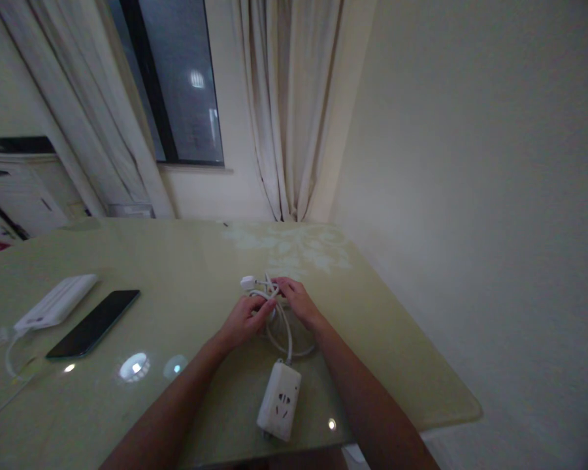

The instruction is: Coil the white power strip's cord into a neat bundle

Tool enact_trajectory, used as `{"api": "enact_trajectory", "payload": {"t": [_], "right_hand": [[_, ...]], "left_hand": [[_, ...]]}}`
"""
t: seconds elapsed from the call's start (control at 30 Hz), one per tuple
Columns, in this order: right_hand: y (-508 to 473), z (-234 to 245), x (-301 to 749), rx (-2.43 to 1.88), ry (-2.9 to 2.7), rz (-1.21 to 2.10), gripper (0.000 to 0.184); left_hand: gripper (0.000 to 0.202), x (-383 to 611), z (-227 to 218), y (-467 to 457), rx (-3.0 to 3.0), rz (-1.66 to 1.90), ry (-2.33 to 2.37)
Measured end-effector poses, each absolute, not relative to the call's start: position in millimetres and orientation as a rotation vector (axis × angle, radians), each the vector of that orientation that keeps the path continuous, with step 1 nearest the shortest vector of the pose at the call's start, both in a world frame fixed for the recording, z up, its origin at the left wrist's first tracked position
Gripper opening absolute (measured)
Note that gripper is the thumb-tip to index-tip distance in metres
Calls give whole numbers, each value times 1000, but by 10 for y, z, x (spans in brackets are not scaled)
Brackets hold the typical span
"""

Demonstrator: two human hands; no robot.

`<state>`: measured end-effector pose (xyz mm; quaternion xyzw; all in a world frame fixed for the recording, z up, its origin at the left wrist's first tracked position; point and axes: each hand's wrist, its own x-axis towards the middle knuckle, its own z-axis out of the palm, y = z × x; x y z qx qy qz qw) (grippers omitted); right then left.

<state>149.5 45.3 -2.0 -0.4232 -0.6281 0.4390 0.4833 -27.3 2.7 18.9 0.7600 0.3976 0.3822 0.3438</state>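
My left hand is closed on the looped white cord of an extension lead, thumb pressed over the loops. On the far side of the same loops, my right hand grips the cord with bent fingers. The white plug sticks out to the left, just beyond my left hand. Closer to me lies the white socket block, its outlet holes facing up, near the table's front edge. A slack loop of cord rests on the table between my forearms. Some fingertips are hidden behind the cord.
On the left of the glossy table lie a black phone and a white power bank with a white cable attached. A wall runs along the right side. Curtains and a window stand behind.
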Motion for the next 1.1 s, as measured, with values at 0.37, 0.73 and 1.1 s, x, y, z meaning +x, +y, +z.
{"api": "enact_trajectory", "payload": {"t": [0.37, 0.73, 1.1], "right_hand": [[410, 48, 1448, -924, -1394, 1042, 32], [320, 112, 1443, -852, -1209, 1283, 30], [351, 187, 1443, -1062, -980, 1317, 33]], "left_hand": [[78, -435, 149, 202, 1810, 1104, 1280], [46, -630, -195, 519, 1934, 1095, 1509], [44, -614, -164, 528, 1671, 1418, 1312]]}}
